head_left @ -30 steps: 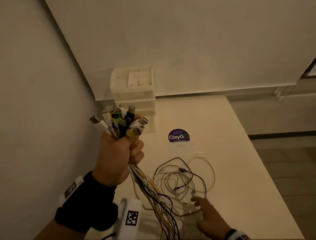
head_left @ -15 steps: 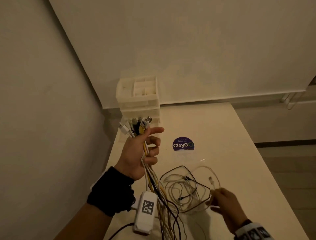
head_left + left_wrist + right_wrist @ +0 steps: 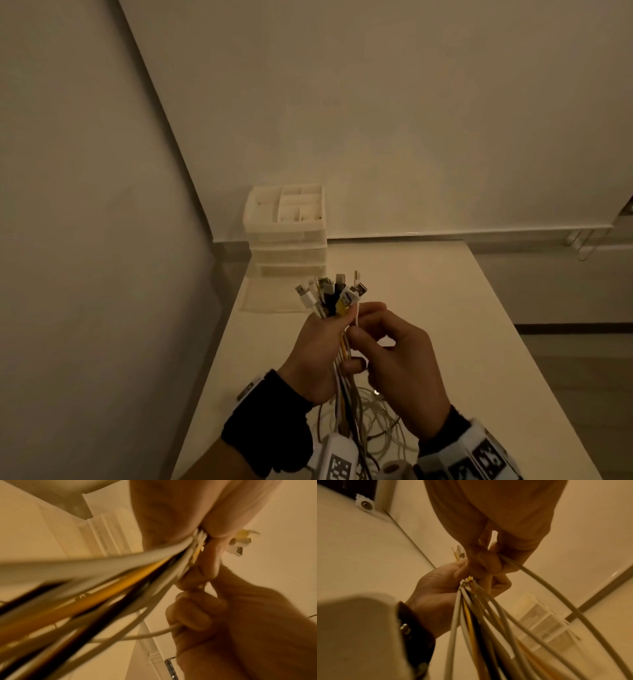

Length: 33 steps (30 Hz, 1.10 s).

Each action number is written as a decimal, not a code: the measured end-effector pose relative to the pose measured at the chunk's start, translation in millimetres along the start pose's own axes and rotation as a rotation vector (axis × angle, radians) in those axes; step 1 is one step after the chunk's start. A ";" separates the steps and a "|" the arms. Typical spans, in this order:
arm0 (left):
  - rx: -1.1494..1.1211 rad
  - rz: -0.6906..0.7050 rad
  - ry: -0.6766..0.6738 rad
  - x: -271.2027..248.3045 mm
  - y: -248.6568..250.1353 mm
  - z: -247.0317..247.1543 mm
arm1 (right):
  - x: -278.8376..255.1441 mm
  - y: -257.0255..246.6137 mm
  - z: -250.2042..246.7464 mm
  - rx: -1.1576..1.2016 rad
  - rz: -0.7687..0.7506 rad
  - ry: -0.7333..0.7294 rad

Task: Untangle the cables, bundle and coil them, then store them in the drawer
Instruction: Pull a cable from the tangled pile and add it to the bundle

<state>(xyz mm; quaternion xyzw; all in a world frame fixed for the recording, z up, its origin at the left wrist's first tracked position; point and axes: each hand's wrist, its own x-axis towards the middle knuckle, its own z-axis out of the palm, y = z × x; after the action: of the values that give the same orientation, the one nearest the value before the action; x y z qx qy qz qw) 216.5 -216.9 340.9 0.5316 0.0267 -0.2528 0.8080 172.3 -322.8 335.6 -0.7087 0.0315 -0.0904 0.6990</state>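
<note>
Right now your cable bundle (image 3: 342,346) stands upright above the bench (image 3: 462,325), its plugs (image 3: 334,291) fanned out on top: white, black, yellow and metal-tipped ends pressed close together. Your left hand (image 3: 317,353) has its grip clenched around the bundle just under the plugs, fingers wrapped over the white, yellow and black cords. Your right hand (image 3: 394,359) is touching the left one from the side, its fingertips pinching a single white cable (image 3: 556,595) against the bundle; in the right wrist view that cable runs off separately from the rest. Below your hands the cords hang down and end in loose cable loops (image 3: 373,421) lying on the bench near its front edge. Both wrists carry black bands with white marker-tagged camera units. At the bench's far left corner, well apart from your hands, sits the white drawer unit (image 3: 287,246), with divided compartments on top and drawers stacked under them; the lowest drawer (image 3: 270,294) is pulled out toward you. Plain walls meet behind it.
</note>
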 end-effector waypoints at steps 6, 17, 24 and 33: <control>0.169 0.097 0.045 6.0 0.2 -9.9 | 5.4 18.1 -0.8 -0.265 -0.081 0.060; -0.044 0.405 0.112 8.0 83.6 -60.9 | -19.7 74.5 -50.1 -0.270 0.232 -0.177; 0.787 0.463 -0.054 -3.1 30.1 -30.1 | 15.1 34.6 -37.6 -0.159 0.081 -0.035; 0.308 0.338 0.117 25.8 1.2 -19.8 | 27.9 14.0 -33.1 0.121 0.136 -0.088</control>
<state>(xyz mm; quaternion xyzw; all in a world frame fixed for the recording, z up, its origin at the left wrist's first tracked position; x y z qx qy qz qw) 244.0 -209.1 325.3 0.6593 -0.0550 -0.0839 0.7451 195.1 -360.5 324.3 -0.6648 0.0433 -0.0134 0.7456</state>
